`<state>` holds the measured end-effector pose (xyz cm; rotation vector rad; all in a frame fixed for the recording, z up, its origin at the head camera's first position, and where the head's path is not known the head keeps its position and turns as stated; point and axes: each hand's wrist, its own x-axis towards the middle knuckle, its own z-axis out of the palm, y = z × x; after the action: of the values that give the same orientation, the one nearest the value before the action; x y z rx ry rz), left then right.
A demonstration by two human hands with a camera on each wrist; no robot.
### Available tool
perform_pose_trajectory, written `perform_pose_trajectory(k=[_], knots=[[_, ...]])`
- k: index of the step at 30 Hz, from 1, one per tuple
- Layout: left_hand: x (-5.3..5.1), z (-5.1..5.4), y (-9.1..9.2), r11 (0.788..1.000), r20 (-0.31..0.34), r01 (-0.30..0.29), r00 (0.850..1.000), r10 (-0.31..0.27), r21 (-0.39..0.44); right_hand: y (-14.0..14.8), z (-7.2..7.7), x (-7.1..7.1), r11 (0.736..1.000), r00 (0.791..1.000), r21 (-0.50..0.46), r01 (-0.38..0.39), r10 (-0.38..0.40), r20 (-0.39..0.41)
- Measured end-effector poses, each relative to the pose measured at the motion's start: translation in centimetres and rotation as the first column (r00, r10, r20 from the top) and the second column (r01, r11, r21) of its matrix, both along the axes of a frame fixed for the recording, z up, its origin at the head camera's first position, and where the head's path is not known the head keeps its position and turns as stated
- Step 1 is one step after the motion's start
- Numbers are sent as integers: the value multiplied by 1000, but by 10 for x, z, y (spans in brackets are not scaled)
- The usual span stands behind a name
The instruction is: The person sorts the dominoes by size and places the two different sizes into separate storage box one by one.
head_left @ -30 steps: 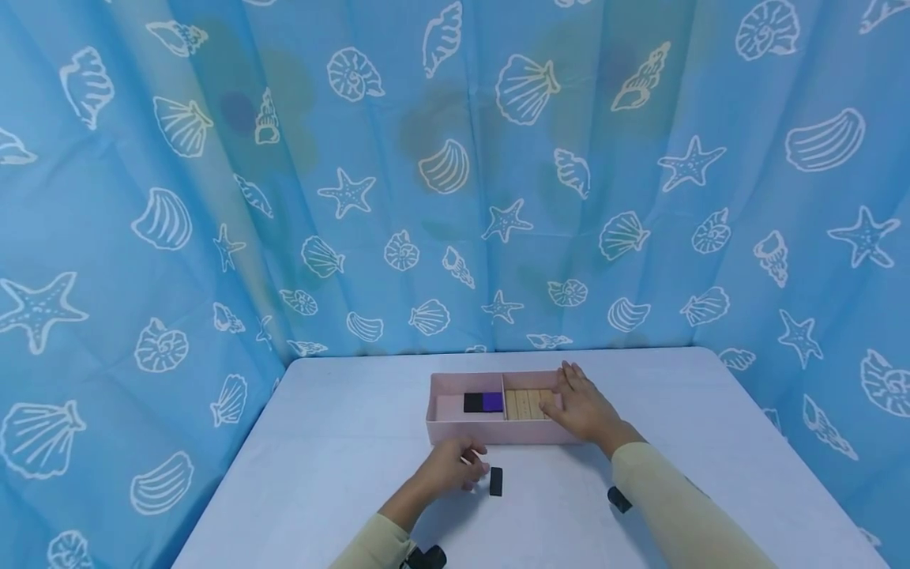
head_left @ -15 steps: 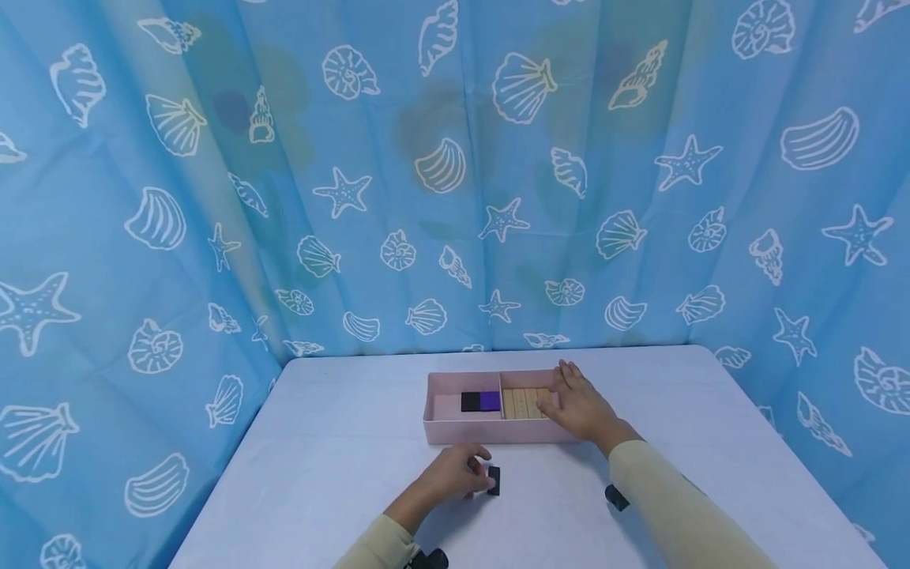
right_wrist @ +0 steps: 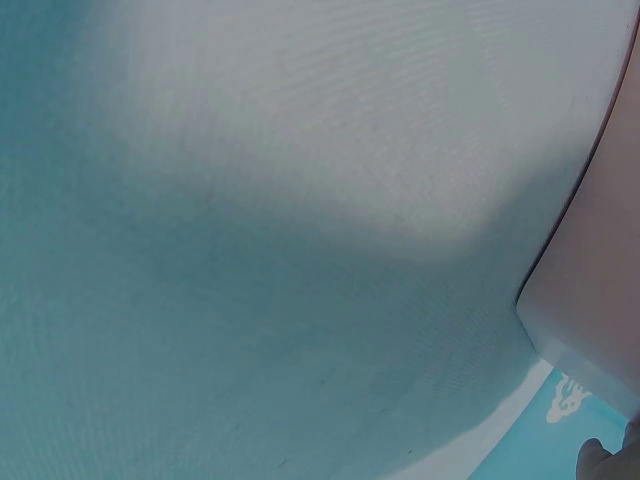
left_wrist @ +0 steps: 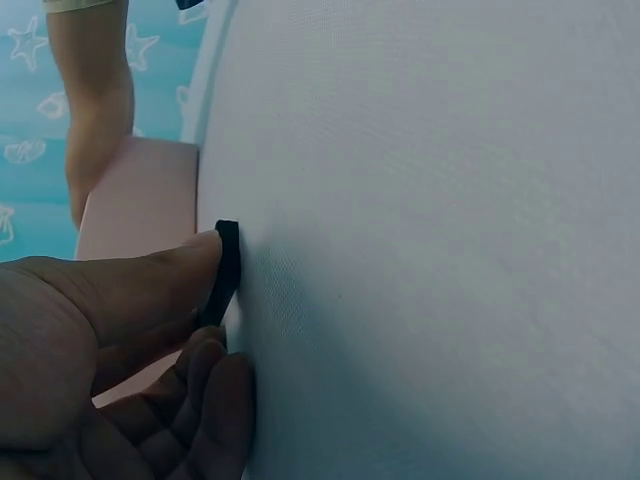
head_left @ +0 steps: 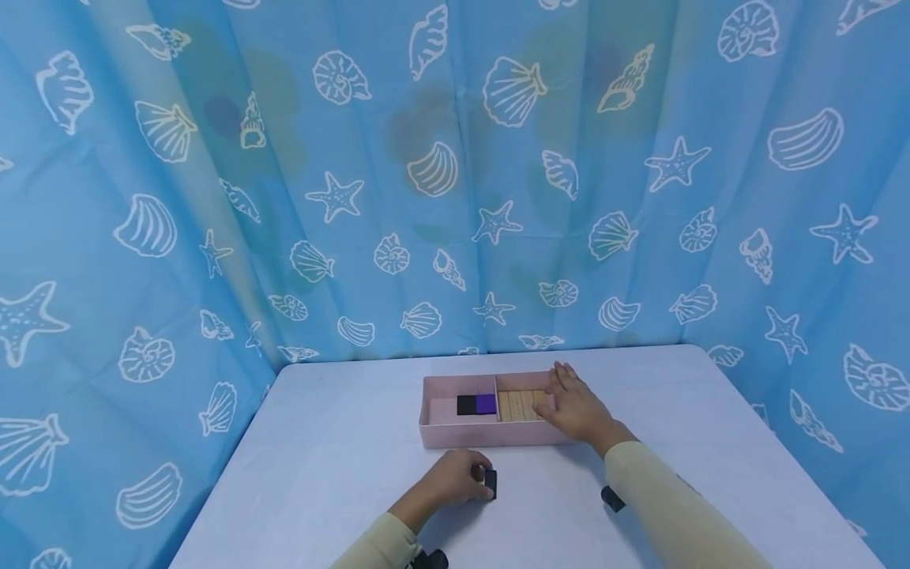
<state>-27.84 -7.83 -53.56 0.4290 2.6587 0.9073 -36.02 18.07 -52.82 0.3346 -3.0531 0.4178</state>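
Note:
My left hand (head_left: 453,476) pinches a small black rectangular block (head_left: 491,484) at the table, in front of a pink two-compartment box (head_left: 458,436). In the left wrist view, the thumb lies against one face of this dark block (left_wrist: 230,260) and curled fingers are below it. My right hand (head_left: 579,409) rests on the right end of the box with fairly straight fingers. Inside the left compartment, a black block (head_left: 466,405) and a purple block (head_left: 486,404) sit side by side by the divider. Several light wooden blocks (head_left: 516,405) fill part of the right compartment, partly hidden by my right hand.
A white-covered table (head_left: 341,442) lies under everything. Behind it and at the sides hangs a blue curtain (head_left: 398,213) printed with shells and starfish. Dark wrist cameras are strapped by both sleeves.
My left hand's fingers have closed from beside the black block to a pinch on it. My right hand has stayed at the box's right end. The head view has shifted slightly.

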Motion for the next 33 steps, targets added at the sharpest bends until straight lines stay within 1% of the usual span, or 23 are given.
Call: perform_pose_trajectory(k=[2, 8, 15, 20, 22, 27, 33], knots=[[0, 0, 1, 1000, -3, -5, 1000, 5, -7, 0, 0, 0, 1000, 1000, 2, 0, 0, 1], [0, -2, 2, 1000, -41, -3, 999, 2, -17, 1, 1, -1, 1000, 1000, 6, -1, 1, -1], [3, -1, 3, 1000, -26, -12, 1000, 12, 6, 1, 1, 0, 1000, 1000, 15, -4, 4, -7], [5, 0, 2, 1000, -31, -9, 999, 10, 21, 0, 3, 2, 1000, 1000, 11, -2, 2, 2], [6, 0, 2, 999, -27, -9, 1000, 10, 37, 0, 3, 2, 1000, 1000, 15, -4, 4, 2], [7, 1, 2, 994, 6, -13, 1000, 13, 106, 0, 4, 4, 1000, 1000, 23, -2, 2, 10], [7, 0, 0, 986, 49, -30, 999, 22, 165, 1, 3, 4, 1000, 1000, 18, -7, 7, 7]])
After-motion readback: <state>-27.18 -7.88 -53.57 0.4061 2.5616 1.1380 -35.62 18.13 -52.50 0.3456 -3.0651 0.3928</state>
